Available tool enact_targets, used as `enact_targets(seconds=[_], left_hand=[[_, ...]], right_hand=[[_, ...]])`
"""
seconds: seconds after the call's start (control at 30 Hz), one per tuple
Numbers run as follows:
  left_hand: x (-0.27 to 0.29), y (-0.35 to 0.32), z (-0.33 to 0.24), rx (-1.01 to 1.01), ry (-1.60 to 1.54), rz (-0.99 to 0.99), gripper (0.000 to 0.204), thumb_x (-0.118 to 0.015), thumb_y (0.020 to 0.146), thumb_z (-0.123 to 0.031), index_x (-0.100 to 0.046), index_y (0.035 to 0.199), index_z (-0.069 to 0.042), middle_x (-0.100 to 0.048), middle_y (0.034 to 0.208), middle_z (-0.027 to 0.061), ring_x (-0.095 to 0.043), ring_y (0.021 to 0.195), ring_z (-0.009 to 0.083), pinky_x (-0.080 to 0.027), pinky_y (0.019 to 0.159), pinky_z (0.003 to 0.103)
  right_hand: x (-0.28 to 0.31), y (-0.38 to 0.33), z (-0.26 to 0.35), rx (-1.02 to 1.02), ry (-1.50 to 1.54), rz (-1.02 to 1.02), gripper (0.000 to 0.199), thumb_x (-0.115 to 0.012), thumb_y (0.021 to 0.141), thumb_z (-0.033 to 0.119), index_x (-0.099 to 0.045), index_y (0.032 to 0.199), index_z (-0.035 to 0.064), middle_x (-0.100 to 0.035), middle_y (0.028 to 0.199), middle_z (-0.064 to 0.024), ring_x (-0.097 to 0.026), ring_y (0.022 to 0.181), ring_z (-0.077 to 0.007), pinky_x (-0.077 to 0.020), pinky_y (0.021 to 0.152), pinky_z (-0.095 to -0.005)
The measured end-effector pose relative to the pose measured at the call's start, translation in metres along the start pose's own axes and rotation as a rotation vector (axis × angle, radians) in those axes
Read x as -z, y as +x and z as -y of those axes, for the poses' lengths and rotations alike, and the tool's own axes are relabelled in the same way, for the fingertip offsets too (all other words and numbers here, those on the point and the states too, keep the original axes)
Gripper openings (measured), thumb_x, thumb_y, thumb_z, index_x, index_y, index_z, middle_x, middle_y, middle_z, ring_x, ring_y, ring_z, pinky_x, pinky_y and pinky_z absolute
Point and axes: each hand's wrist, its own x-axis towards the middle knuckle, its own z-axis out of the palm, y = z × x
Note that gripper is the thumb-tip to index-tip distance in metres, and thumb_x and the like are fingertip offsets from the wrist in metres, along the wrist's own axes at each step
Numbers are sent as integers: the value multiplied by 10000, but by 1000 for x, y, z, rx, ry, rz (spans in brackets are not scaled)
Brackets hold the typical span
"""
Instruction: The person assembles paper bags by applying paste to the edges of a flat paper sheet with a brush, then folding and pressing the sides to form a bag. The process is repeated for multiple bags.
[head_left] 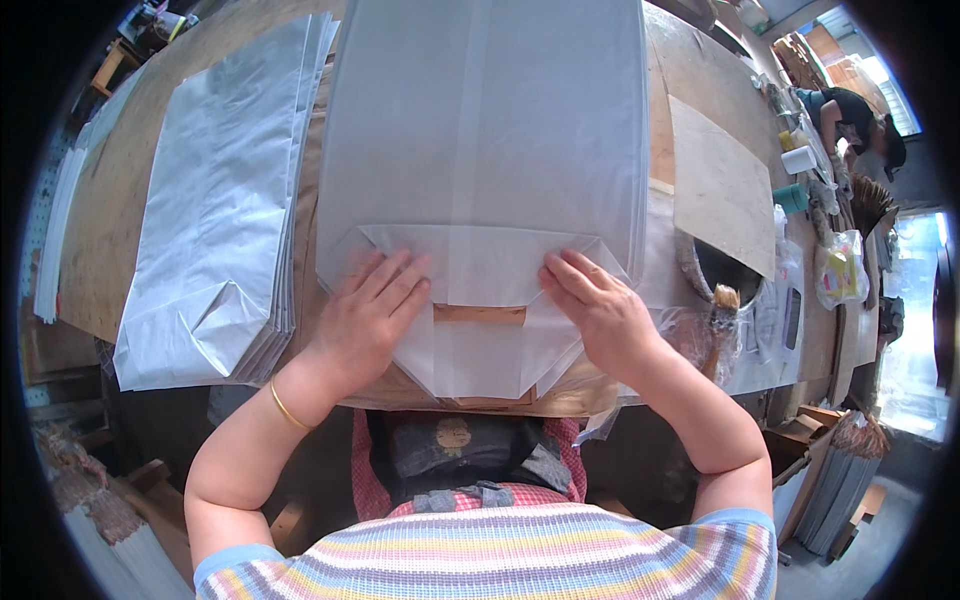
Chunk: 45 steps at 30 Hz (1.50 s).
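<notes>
A large pale paper bag (pixel 485 130) lies flat before me, its bottom end toward me. That end is spread into folded flaps, with a brown strip showing in a gap between them. My left hand (pixel 372 310) rests on the left side of the folded flap (pixel 470 262), fingers stretched out over its corner. On the flap's right side lies my right hand (pixel 598 305), its fingers also extended flat. Neither hand grips anything. To the left is a stack of similar pale paper bags (pixel 225 190), the top one's bottom folded over.
Right of the bag, a flat board (pixel 722 180) partly covers a dark round container (pixel 715 265). A brush (pixel 722 310) stands beside it. A plastic bag (pixel 840 268) and a white roll (pixel 798 160) are farther right. Another person (pixel 860 125) bends over at the far right.
</notes>
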Motion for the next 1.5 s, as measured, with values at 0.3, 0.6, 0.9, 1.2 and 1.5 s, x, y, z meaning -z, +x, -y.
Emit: enact_targets(seconds=[0.3, 0.6, 0.9, 1.2, 1.5], left_hand=[[3, 4, 14, 76, -613, 116, 336, -628, 750, -23, -628, 1085, -36, -520, 1412, 158, -355, 1395, 394, -251, 1166, 525], [25, -2, 1, -41, -435, 117, 192, -746, 683, -110, -622, 801, -26, -472, 1463, 162, -334, 1402, 431, -253, 1150, 566], [21, 26, 17, 324, -717, -42, 143, -711, 746, 31, -570, 746, 45, -668, 949, 141, -617, 895, 271, -488, 757, 351], [-44, 25, 5, 329, -268, -503, 169, -673, 848, -49, -518, 800, 2, -543, 835, 139, -527, 760, 330, -430, 681, 406], [-47, 30, 0, 516, -168, -323, 207, -657, 867, -193, -515, 838, -47, -531, 909, 132, -527, 881, 350, -410, 775, 469]], right_hand=[[-11, -26, 39, -9, 104, -175, 434, -713, 667, 181, -625, 1052, 1, -580, 1008, -95, -591, 995, -240, -491, 894, -383], [-34, -34, 24, -29, 84, -404, 233, -696, 730, 136, -663, 942, 46, -633, 945, -63, -661, 855, -225, -546, 705, -334], [-9, 13, -4, -223, 701, -410, 115, -762, 739, 82, -659, 772, 44, -641, 1073, -87, -556, 1032, -273, -488, 771, -348], [-51, 30, 8, -293, 478, -660, 130, -738, 723, 14, -613, 747, 41, -635, 905, -57, -556, 852, -275, -462, 763, -363], [-47, 43, 15, -532, 327, -615, 271, -784, 746, 126, -523, 700, 70, -573, 866, -70, -541, 822, -291, -449, 714, -398]])
